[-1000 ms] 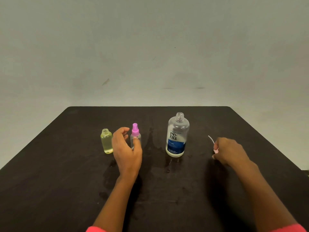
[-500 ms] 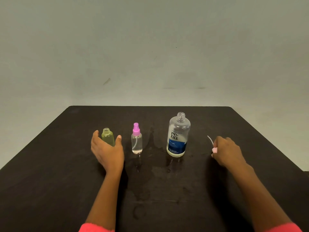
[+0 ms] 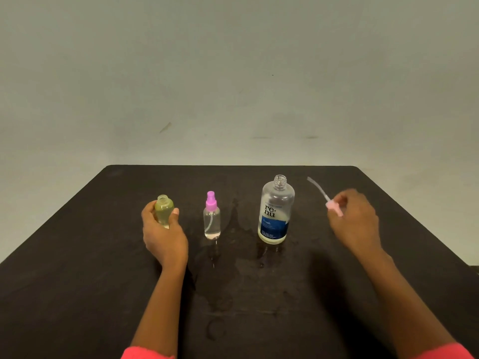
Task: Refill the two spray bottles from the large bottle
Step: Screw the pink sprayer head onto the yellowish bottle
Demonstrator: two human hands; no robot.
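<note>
My left hand (image 3: pixel 162 233) grips a small yellow-green bottle (image 3: pixel 163 209) with an uncapped neck, at the left of the dark table (image 3: pixel 77 281). To its right stands a small clear spray bottle (image 3: pixel 211 220) with a pink spray top and a little liquid. The large clear bottle (image 3: pixel 276 211) with a blue label stands uncapped at the centre right. My right hand (image 3: pixel 353 221) pinches a pale pink spray head (image 3: pixel 333 205) above the table, and its thin dip tube (image 3: pixel 316 187) points up and to the left.
Wet patches and droplets (image 3: pixel 220 268) glisten on the table in front of the clear spray bottle and the large bottle. A plain grey-green wall rises behind the table's far edge (image 3: pixel 233 165).
My left hand left the pink-topped bottle, moved left and closed round the yellow-green bottle. My right hand lifted the spray head off the table.
</note>
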